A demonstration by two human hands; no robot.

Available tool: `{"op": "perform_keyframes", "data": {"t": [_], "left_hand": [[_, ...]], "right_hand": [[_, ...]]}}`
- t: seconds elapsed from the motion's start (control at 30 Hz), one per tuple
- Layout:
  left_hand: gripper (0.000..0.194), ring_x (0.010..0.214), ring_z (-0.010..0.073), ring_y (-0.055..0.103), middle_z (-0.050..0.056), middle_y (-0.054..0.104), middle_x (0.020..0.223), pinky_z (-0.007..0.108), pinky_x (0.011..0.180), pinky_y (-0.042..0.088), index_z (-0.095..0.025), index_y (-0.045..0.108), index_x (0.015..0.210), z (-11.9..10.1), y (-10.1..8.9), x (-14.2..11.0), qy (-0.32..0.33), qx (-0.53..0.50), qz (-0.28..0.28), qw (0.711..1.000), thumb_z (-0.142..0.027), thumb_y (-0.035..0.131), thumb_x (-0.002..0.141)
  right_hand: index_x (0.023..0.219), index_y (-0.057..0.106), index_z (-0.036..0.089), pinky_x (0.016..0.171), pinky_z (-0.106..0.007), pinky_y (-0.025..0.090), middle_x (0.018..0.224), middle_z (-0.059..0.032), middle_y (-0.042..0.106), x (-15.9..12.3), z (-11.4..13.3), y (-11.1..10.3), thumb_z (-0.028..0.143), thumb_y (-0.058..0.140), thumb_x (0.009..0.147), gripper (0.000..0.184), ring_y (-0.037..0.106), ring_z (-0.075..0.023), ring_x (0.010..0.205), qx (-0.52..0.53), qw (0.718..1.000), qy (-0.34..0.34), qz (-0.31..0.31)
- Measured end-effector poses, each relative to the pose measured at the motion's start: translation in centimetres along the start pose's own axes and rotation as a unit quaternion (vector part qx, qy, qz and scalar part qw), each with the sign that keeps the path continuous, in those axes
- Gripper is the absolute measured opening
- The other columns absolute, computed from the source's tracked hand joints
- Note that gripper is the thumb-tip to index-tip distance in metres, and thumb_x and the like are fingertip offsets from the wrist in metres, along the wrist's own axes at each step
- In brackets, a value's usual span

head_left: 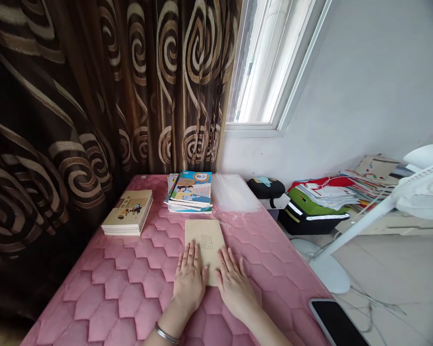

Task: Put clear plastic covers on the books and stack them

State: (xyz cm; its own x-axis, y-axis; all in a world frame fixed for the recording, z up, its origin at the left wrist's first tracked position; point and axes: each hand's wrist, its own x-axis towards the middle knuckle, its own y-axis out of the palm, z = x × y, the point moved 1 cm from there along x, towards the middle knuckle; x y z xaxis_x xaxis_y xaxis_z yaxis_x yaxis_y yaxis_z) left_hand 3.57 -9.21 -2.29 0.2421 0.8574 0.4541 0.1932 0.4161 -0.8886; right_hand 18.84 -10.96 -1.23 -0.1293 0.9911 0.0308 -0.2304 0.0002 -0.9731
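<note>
A tan paper-covered book (205, 231) with a small block of printed text lies flat on the pink padded tabletop in front of me. My left hand (190, 276) rests over its left edge, fingers stretched out and flat. On the book's right edge lies my right hand (234, 281), its fingers likewise extended and a little apart. Neither hand grips anything. Beyond the book is a pile of textbooks (191, 190), topped by a blue illustrated one. Clear plastic covers (236, 192) are spread beside that pile.
At the left edge sits a stack of tan books (128, 214). A phone (337, 319) lies at the near right corner. Past the right edge stand a white fan (368, 230) and a black-and-green bag (306, 211) with papers on it. A patterned curtain (169, 86) hangs behind.
</note>
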Motion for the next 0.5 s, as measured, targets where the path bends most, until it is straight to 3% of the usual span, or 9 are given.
{"op": "perform_keyframes", "data": {"t": [0.07,0.23,0.37,0.43,0.5], "left_hand": [[0.055,0.138,0.0230,0.032,0.012,0.034,0.150,0.040,0.109,0.036,-0.010,0.035,0.143,0.1,0.2,-0.1,0.004,0.003,0.006,1.000,-0.033,0.035,0.093],[0.053,0.139,0.0246,0.031,0.012,0.037,0.149,0.043,0.109,0.037,-0.012,0.037,0.142,-0.3,0.7,-0.1,0.001,0.003,0.015,1.000,-0.027,0.037,0.091],[0.053,0.137,0.0243,0.034,0.013,0.037,0.149,0.041,0.108,0.038,-0.010,0.037,0.142,-0.2,0.8,-0.1,0.006,0.008,-0.018,1.000,-0.032,0.036,0.093],[0.054,0.137,0.0239,0.034,0.013,0.037,0.149,0.040,0.108,0.038,-0.010,0.036,0.142,-0.1,0.8,-0.1,0.010,0.010,-0.031,0.999,-0.032,0.036,0.093],[0.053,0.137,0.0239,0.034,0.013,0.037,0.148,0.040,0.108,0.038,-0.010,0.037,0.141,-0.1,0.9,-0.1,0.007,0.010,-0.035,0.999,-0.031,0.036,0.092]], "right_hand": [[0.148,0.021,0.011,0.116,-0.054,0.006,0.155,-0.0074,0.013,0.7,0.6,-0.7,0.041,0.021,0.097,0.059,0.008,-0.0266,0.144,-0.001,1.000,-0.020,0.018],[0.147,0.026,0.021,0.117,-0.047,0.010,0.155,-0.0014,0.017,6.3,1.0,-1.8,0.040,0.017,0.098,0.053,0.009,-0.0207,0.144,0.022,0.981,-0.187,0.041],[0.148,0.021,0.016,0.116,-0.050,0.008,0.155,-0.0049,0.015,11.7,-0.2,-2.7,0.041,0.017,0.098,0.057,0.010,-0.0220,0.144,-0.005,0.991,-0.123,0.049],[0.148,0.022,0.014,0.115,-0.053,0.004,0.155,-0.0074,0.015,12.9,-0.6,-2.9,0.040,0.018,0.098,0.057,0.011,-0.0247,0.144,-0.015,0.994,-0.097,0.041],[0.147,0.025,0.012,0.116,-0.051,0.001,0.155,-0.0091,0.017,12.7,-0.3,-2.8,0.040,0.019,0.098,0.057,0.011,-0.0255,0.144,-0.005,0.992,-0.125,0.033]]}}
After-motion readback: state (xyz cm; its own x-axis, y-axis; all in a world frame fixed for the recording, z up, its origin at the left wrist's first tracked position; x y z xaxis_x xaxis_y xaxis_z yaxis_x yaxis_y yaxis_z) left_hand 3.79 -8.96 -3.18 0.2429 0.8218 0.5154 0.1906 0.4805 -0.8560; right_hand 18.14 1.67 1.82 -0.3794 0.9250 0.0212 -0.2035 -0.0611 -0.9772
